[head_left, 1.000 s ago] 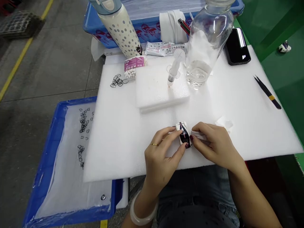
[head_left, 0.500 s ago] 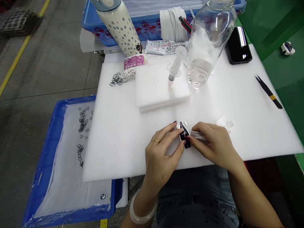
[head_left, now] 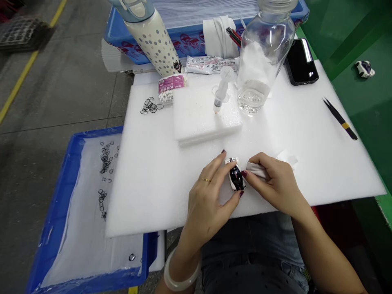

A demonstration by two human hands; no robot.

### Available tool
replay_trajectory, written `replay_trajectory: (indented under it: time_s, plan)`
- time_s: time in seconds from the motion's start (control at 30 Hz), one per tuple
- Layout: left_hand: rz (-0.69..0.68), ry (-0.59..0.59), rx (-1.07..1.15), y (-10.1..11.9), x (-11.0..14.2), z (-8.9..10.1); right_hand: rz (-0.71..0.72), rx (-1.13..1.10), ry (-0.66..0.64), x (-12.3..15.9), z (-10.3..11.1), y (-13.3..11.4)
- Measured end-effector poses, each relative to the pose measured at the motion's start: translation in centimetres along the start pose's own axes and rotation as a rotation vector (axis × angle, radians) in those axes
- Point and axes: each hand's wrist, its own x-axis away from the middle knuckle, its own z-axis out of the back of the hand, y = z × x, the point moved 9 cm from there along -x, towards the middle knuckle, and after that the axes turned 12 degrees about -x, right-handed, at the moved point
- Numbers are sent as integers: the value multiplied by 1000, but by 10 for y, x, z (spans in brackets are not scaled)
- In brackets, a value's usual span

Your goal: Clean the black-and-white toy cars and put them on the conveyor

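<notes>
A small white piece with a glossy black face [head_left: 236, 178] lies on the white foam sheet [head_left: 153, 171] near its front edge. My left hand [head_left: 211, 196] pinches it between thumb and fingers, with a gold ring on one finger. My right hand [head_left: 272, 183] is closed on a folded white wipe [head_left: 256, 170] and presses its corner against the right side of the piece. A crumpled bit of white wipe [head_left: 286, 157] lies just behind my right hand.
A foam block [head_left: 203, 116] carries a syringe [head_left: 221, 92]; behind stand a glass jar [head_left: 260, 61], a dotted bottle [head_left: 150, 36], a cotton swab pack [head_left: 170, 87] and a phone [head_left: 301, 61]. Black rings [head_left: 150, 105] lie far left, tweezers [head_left: 339, 118] right. A blue tray [head_left: 70, 212] holds several rings.
My left fingers have lifted and spread a little over the piece, which has turned slightly. The right hand keeps the wipe against it. The view shifted slightly.
</notes>
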Motion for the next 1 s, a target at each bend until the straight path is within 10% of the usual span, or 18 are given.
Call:
replay_trajectory:
  time_s: [1.0]
  plan:
    - [92, 53, 52, -5, -3, 3, 29, 43, -63, -1, -3, -1]
